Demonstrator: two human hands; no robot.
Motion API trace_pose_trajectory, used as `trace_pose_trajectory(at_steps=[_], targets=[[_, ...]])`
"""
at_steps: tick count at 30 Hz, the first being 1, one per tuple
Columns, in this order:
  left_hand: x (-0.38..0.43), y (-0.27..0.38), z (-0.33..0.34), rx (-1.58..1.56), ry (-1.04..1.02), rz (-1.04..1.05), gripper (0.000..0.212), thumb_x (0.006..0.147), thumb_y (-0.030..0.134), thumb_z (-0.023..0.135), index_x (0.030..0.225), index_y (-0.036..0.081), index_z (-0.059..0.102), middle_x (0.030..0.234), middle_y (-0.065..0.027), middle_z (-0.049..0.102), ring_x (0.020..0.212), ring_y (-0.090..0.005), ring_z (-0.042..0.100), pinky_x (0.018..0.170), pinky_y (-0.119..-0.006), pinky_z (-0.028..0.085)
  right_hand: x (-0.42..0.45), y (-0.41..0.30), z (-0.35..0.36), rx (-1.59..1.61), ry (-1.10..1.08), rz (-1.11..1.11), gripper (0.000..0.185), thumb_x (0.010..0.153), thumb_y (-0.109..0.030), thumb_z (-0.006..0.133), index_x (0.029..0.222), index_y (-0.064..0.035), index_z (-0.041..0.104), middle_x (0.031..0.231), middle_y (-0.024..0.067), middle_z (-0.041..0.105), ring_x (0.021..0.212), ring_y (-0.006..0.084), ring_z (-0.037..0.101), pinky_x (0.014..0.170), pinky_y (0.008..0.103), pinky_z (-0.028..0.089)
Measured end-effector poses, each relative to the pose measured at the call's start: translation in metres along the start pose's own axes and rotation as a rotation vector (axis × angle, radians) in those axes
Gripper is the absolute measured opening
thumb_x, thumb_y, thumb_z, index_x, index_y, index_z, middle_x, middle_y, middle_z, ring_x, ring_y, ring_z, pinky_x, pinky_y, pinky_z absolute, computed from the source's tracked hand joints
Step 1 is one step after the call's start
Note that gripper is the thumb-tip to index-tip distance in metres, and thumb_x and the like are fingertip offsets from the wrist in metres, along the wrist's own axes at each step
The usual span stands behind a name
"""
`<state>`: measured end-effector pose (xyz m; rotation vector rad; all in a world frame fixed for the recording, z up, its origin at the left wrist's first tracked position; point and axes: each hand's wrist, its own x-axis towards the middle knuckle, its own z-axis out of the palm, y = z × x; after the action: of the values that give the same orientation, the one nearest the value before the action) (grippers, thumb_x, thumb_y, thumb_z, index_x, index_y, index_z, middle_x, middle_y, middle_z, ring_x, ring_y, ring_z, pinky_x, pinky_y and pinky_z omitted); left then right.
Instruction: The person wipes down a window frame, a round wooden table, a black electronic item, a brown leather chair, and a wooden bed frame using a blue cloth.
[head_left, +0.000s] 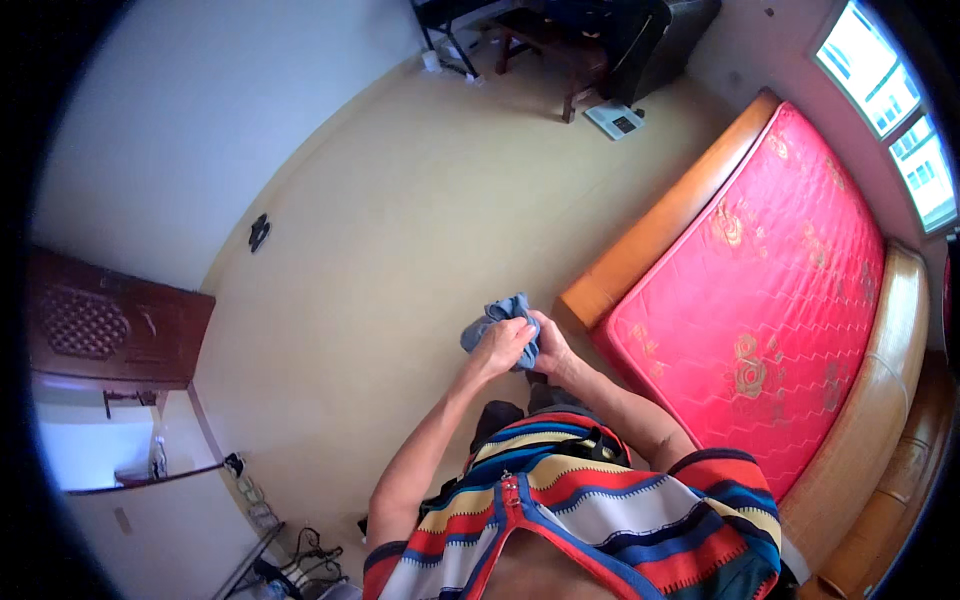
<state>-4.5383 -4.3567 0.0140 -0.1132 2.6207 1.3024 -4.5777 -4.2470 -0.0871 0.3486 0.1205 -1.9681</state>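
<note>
A crumpled blue cloth (508, 308) is bunched up between both hands, held out in front of my body above the floor. My left hand (504, 347) grips it from the near side, its fingers curled over the folds. On the cloth's right side, my right hand (551, 343) clasps it, with some fingers hidden behind the fabric and the other hand. The two hands are close together at the cloth.
A bed with a bare red mattress (757, 300) and wooden frame (675, 202) stands at the right. Ahead are a dark wooden stool (570, 67) and a bathroom scale (615, 120). A brown door (112, 322) is at the left; cables (311, 555) lie lower left.
</note>
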Motion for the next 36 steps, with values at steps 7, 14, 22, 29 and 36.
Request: trace_pose_trajectory(at_steps=[7,14,22,29,36], targets=[[0.111,0.041,-0.116,-0.083,0.226,0.366,0.011,0.084,0.008,0.054,0.085,-0.002,0.060,0.076,-0.0097,0.061,0.065,-0.0165,0.059,0.060,-0.028,0.048,0.087,-0.088,0.075,0.096,-0.035,-0.346,0.025,0.086,-0.020,0.045,0.101,-0.0024,0.056,0.097,0.0111,0.062,0.087,0.0233,0.060,0.081,0.0384,0.049],[0.163,0.115,-0.250,-1.573,-0.415,0.496,0.016,0.087,0.019,0.052,0.078,0.006,0.048,0.084,-0.0043,0.046,0.069,-0.0170,0.050,0.068,-0.045,0.050,0.142,-0.138,0.103,0.135,0.064,-0.459,0.039,0.079,-0.024,0.055,0.111,-0.0034,0.052,0.102,0.0142,0.060,0.088,0.0288,0.059,0.083,0.0455,0.046],[0.218,0.185,-0.321,-1.889,-0.878,0.393,0.015,0.086,0.017,0.051,0.078,0.010,0.041,0.084,-0.0040,0.038,0.073,-0.0178,0.043,0.064,-0.037,0.041,0.170,-0.181,0.098,0.225,0.214,-0.623,0.031,0.081,-0.025,0.055,0.105,-0.0046,0.055,0.097,0.0117,0.062,0.088,0.0279,0.060,0.082,0.0454,0.047],[0.322,0.224,-0.305,-1.942,-0.896,0.336,0.015,0.084,0.010,0.052,0.076,0.010,0.040,0.081,-0.0028,0.040,0.069,-0.0151,0.043,0.064,-0.031,0.040,0.168,-0.283,0.076,0.273,0.159,-0.751,0.032,0.083,-0.025,0.050,0.107,-0.0031,0.053,0.097,0.0134,0.060,0.087,0.0288,0.058,0.080,0.0434,0.047],[0.445,0.292,-0.264,-1.953,-0.794,0.337,0.018,0.083,0.003,0.053,0.074,0.010,0.039,0.078,-0.0016,0.041,0.065,-0.0124,0.043,0.063,-0.024,0.040,0.161,-0.443,0.095,0.254,0.103,-0.738,0.031,0.082,-0.022,0.053,0.106,-0.0032,0.054,0.100,0.0129,0.060,0.091,0.0290,0.058,0.084,0.0446,0.046]])
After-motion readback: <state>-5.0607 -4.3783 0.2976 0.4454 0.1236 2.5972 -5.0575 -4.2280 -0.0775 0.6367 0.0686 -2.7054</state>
